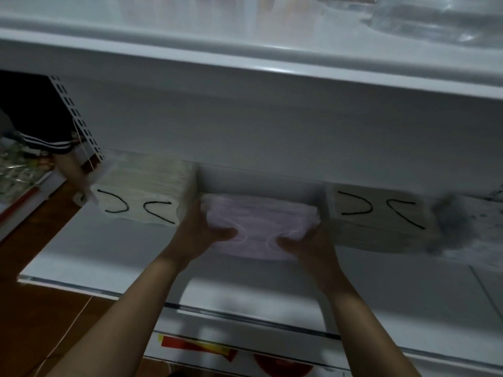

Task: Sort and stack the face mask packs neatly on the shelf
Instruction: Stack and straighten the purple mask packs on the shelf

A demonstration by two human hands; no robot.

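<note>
A pale pink face mask pack [258,216] lies in the middle of the white shelf [109,254]. My left hand [202,232] grips its left end and my right hand [304,244] grips its right end, thumbs on top. A cream pack with black ear loops [141,191] stands to the left, close to the pink one. A beige pack with black ear loops [381,219] sits to the right. The pink pack's underside is hidden.
An upper shelf [245,55] overhangs close above, with clear plastic packs [435,20] on it. A grey smudge [451,221] marks the shelf at the right. At far left a person's leg [68,164] stands on the brown floor beside the slotted upright [79,118].
</note>
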